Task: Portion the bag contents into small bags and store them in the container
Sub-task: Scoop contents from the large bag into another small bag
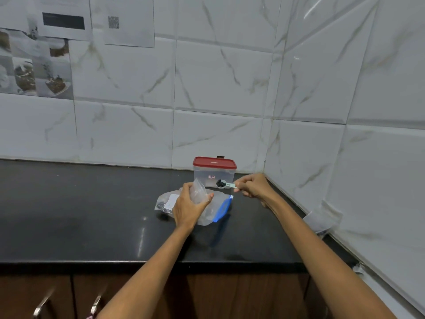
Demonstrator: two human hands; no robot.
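- While a black bench (92,215) fills the lower view below white marble-look wall tiles (230,88), a person's two bare arms reach forward over it.
- Lying flat on the bench, a large clear zip bag (218,209) with a blue seal strip holds a few dark pieces at its left end; it looks limp, light and slippery.
- Behind it, near the corner, stands a clear plastic container (214,174) with a red lid on; nothing shows inside.
- Left hand (189,208) grips a small clear bag (199,189) upright above the large bag; the thin film will likely collapse unless held near its mouth.
- Right hand (249,186) pinches the handle of a small pale measuring scoop (224,184) loaded with dark pieces, just beside the small bag's mouth; it should be kept level.
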